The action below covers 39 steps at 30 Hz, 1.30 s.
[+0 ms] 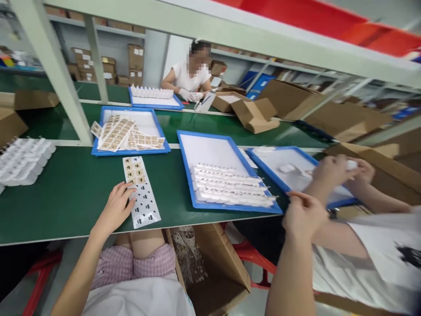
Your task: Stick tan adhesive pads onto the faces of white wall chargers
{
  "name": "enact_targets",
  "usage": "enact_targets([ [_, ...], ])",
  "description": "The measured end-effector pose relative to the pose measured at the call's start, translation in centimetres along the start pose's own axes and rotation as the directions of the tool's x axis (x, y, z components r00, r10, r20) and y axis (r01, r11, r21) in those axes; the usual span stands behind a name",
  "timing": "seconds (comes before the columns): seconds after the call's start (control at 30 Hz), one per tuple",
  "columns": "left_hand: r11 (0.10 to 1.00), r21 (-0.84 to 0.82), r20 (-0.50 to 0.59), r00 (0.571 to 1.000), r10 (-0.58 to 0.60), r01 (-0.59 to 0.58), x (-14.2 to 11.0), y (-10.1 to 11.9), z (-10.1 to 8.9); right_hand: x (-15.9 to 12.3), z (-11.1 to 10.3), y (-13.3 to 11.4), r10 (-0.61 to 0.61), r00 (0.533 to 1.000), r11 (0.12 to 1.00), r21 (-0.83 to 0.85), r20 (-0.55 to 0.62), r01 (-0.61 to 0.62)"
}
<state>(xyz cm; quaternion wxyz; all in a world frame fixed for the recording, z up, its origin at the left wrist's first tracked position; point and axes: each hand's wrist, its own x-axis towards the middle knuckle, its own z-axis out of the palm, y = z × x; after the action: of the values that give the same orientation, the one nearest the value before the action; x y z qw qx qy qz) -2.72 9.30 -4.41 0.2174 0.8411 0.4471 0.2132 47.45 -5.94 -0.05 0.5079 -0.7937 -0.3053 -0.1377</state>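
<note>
My left hand [119,202] lies with its fingers stretched out on the left edge of a sticker sheet [144,197]. Tan stickers with dark marks remain on the sheet's far part; the near part is bare white backing with dark printed marks. My right hand [305,215] is raised at the right, beside the corner of a blue tray [219,208]. Its fingers are pinched together, and what they hold, if anything, is too small to make out. Rows of white plastic pieces [233,188] lie in that tray's near half.
Behind the sheet, a blue tray [131,153] holds more sticker sheets [116,134]. White pieces [26,160] stand at the left. A co-worker's hands [342,169] work over another tray [297,151] close by my right arm. An open carton [226,259] sits below the table edge.
</note>
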Motion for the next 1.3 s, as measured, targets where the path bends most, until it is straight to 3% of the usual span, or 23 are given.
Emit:
enact_targets([
  [0.07, 0.997, 0.074, 0.125, 0.992, -0.027, 0.017, 1.8, -0.2, -1.0, -1.9, 0.6, -3.5, -0.056, 0.993, 0.997, 0.043, -0.105, 0.061],
  [0.1, 0.996, 0.085, 0.16, 0.986, -0.035, 0.022, 2.8, -0.3, -1.6, -3.3, 1.4, -5.6, -0.101, 0.99, 0.991, 0.083, -0.096, 0.109],
  [0.17, 0.996, 0.084, 0.215, 0.976, -0.032, 0.014, 5.1, -0.9, -2.7, -6.7, 4.1, -10.5, -0.243, 0.967, 0.956, 0.188, 0.075, 0.226],
  [0.2, 0.997, 0.08, 0.251, 0.968, -0.023, 0.003, 6.2, -1.3, -3.1, -8.5, 6.0, -13.0, -0.381, 0.884, 0.91, 0.281, 0.273, 0.305],
  [0.23, 0.997, 0.075, 0.288, 0.958, -0.012, -0.01, 7.2, -1.8, -3.4, -10.4, 8.1, -15.3, -0.51, 0.735, 0.852, 0.378, 0.446, 0.362],
  [0.3, 0.997, 0.066, 0.356, 0.934, 0.011, -0.036, 8.6, -2.8, -3.7, -13.6, 12.7, -19.1, -0.649, 0.376, 0.76, 0.536, 0.661, 0.368],
  [0.33, 0.997, 0.061, 0.38, 0.925, 0.021, -0.047, 9.0, -3.3, -3.8, -15.0, 15.0, -20.5, -0.669, 0.302, 0.739, 0.566, 0.679, 0.366],
  [0.4, 0.997, 0.055, 0.397, 0.917, 0.035, -0.062, 9.1, -4.0, -3.6, -16.8, 19.0, -21.9, -0.69, 0.215, 0.712, 0.595, 0.691, 0.373],
  [0.5, 0.996, 0.058, 0.359, 0.932, 0.041, -0.066, 8.6, -4.4, -3.4, -18.1, 22.8, -22.0, -0.699, 0.172, 0.694, 0.6, 0.695, 0.398],
  [0.6, 0.996, 0.062, 0.309, 0.95, 0.043, -0.066, 8.3, -4.1, -3.3, -18.2, 24.1, -21.3, -0.695, 0.167, 0.693, 0.589, 0.7, 0.416],
  [1.0, 0.995, 0.066, 0.293, 0.955, 0.051, -0.073, 8.4, -4.2, -2.4, -18.8, 24.1, -20.9, -0.699, 0.279, 0.694, 0.529, 0.658, 0.489],
  [1.3, 0.993, 0.036, 0.371, 0.924, 0.092, -0.114, 8.0, -4.8, -2.9, -19.0, 22.7, -21.5, -0.75, 0.255, 0.64, 0.575, 0.61, 0.509],
])
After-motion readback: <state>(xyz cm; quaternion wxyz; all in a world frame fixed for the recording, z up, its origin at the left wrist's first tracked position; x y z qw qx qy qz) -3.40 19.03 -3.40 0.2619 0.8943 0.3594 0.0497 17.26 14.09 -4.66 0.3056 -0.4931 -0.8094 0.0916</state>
